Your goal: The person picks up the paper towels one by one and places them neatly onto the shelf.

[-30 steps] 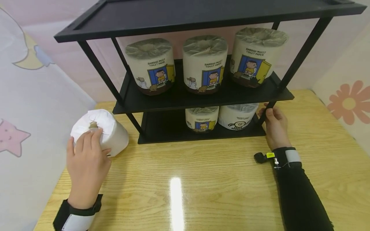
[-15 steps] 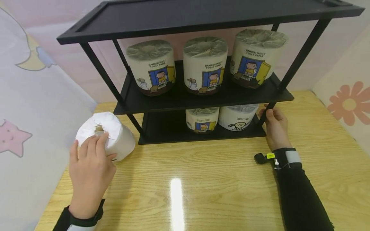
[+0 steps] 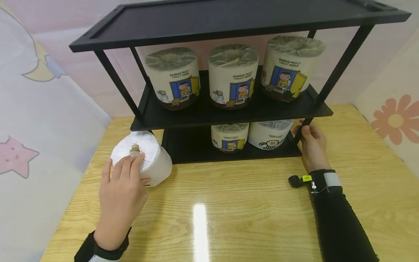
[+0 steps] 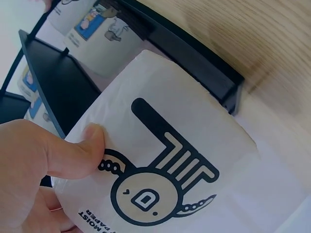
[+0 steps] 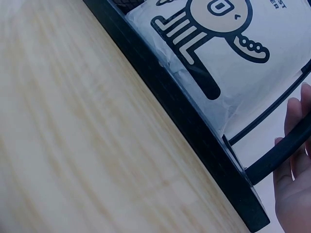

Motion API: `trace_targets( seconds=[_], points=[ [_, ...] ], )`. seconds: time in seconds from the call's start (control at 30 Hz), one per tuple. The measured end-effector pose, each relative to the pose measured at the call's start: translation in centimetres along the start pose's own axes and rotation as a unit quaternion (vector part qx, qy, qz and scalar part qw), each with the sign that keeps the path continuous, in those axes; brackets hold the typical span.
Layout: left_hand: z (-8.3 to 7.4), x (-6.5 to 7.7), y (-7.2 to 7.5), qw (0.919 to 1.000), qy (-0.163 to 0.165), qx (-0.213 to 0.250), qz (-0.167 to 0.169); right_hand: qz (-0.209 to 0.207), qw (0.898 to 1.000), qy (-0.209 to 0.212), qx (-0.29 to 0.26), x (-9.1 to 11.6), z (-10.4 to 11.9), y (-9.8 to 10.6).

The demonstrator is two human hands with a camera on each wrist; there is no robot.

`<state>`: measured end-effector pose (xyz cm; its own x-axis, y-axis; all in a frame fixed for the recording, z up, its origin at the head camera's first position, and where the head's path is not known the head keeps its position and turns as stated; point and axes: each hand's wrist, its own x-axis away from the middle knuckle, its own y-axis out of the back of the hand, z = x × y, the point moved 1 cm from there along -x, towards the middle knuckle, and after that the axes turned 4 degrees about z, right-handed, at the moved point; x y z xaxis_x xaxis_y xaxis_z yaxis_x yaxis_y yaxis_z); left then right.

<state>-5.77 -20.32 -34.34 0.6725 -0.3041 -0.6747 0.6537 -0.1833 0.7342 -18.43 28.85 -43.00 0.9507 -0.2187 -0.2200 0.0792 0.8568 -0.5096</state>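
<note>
My left hand point(image 3: 122, 194) grips a white toilet paper roll point(image 3: 159, 165) at the left end of the black rack point(image 3: 209, 123). In the left wrist view, the thumb presses the side of the roll point(image 4: 160, 126), which bears a black cartoon figure. The roll is tilted beside the lower shelf and overlaps its left front corner in the head view. My right hand point(image 3: 314, 147) holds the rack's right front post point(image 3: 297, 137), thumb in front and fingers behind. On the lower shelf stand a roll with a coloured picture point(image 3: 229, 138) and another white roll point(image 3: 271, 134).
Three wrapped rolls, left point(image 3: 173, 76), centre point(image 3: 233, 74) and right point(image 3: 292, 65), stand on the middle shelf. The rack's top panel point(image 3: 242, 18) overhangs them. A wooden table point(image 3: 242, 211) lies beneath, with patterned walls point(image 3: 59, 120) at the sides.
My left hand has carried the white roll rightward, up to the rack's left end. The right hand keeps its hold on the post; the head view has shifted slightly.
</note>
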Motion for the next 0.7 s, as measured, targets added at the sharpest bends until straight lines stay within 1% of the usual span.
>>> trace_targets(
  seconds=[0.17, 0.23, 0.57, 0.7],
  points=[
    [-0.8, -0.4, -0.1, 0.9999, -0.008, 0.006, 0.011, 0.001, 1.0, -0.002, 0.0, 0.0, 0.0, 0.1],
    [-1.1, -0.5, -0.2, 0.9999, -0.012, 0.008, 0.009, 0.001, 1.0, -0.001, -0.002, 0.0, 0.0, 0.1],
    [-2.4, -1.2, -1.1, 0.9982, -0.041, 0.022, 0.037, -0.004, 1.0, -0.001, 0.011, 0.0, 0.1, 0.0],
    [-2.8, -1.5, -1.5, 0.9975, -0.047, 0.017, 0.05, -0.006, 1.0, -0.001, 0.014, 0.0, 0.0, 0.0]
  ],
)
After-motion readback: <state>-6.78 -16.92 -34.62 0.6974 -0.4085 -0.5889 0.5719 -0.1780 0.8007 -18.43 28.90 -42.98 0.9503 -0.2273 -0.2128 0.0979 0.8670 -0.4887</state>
